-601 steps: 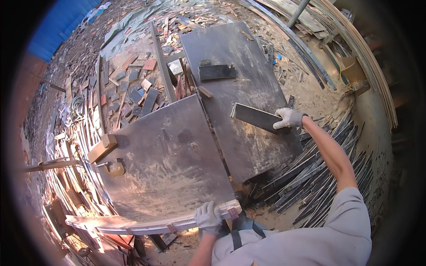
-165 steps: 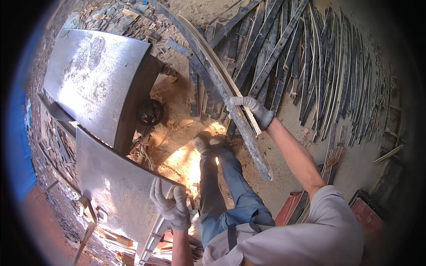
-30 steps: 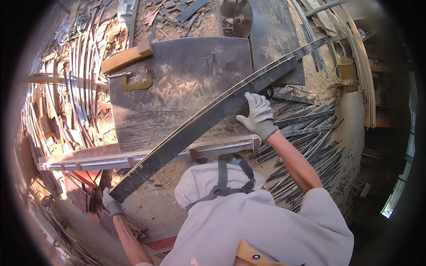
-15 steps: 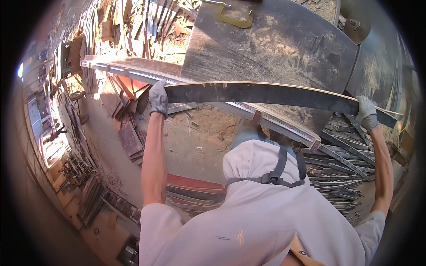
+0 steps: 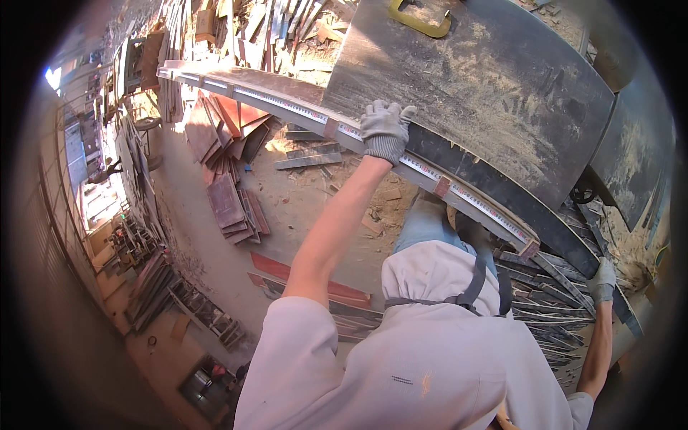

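A long dark strip of board lies slantwise along the near edge of a dusty dark saw table, beside a pale metal fence with a measuring scale. My left hand, in a grey glove, rests on the strip's left end with its fingers stretched forward and thumb out to the side. What lies under the palm is hidden. At lower right, my gloved right hand is closed round the strip near its other end, which sticks out past the table.
A yellowish C-clamp sits at the table's far edge. Reddish board offcuts lie on the floor to the left. Many dark strips are heaped below the table at right. Scrap wood piles up beyond the fence.
The strip has gone from being held up level in front of me to lying slanted along the fence. My left hand has moved right and slightly up; my right hand has come down.
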Tool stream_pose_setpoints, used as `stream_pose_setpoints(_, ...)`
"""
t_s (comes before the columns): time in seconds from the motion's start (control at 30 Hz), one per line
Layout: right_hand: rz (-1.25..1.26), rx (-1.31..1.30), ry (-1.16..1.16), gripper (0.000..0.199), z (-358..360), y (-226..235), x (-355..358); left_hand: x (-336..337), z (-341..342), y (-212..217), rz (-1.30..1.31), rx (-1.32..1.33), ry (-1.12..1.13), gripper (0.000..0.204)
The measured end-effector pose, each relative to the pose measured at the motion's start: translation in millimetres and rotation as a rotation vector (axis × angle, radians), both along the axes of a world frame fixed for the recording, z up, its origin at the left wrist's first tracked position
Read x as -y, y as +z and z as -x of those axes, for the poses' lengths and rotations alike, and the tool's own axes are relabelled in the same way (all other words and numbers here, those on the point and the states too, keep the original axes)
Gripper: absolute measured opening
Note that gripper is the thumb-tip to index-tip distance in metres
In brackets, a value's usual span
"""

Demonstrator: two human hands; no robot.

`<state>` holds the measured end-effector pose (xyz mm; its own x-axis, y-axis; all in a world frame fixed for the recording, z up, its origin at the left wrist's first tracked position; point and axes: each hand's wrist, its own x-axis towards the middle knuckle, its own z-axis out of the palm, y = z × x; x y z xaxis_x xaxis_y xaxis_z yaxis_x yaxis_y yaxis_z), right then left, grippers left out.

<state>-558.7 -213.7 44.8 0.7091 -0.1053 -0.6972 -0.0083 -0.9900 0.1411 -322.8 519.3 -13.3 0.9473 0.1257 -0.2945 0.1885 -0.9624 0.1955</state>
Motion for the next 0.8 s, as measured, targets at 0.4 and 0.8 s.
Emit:
stream_pose_setpoints(0.4,0.034,0.028,0.003,0.074,6.5,-46.4,-10.3,46.2,47.0,6.9,-0.017,-0.213,-0.604,0.064)
stream_pose_setpoints(0.8,0.067,-0.035,-0.087,0.077,21.1,-70.3,-36.5,42.5,52.3,-15.8,0.227,0.048,-0.604,0.044)
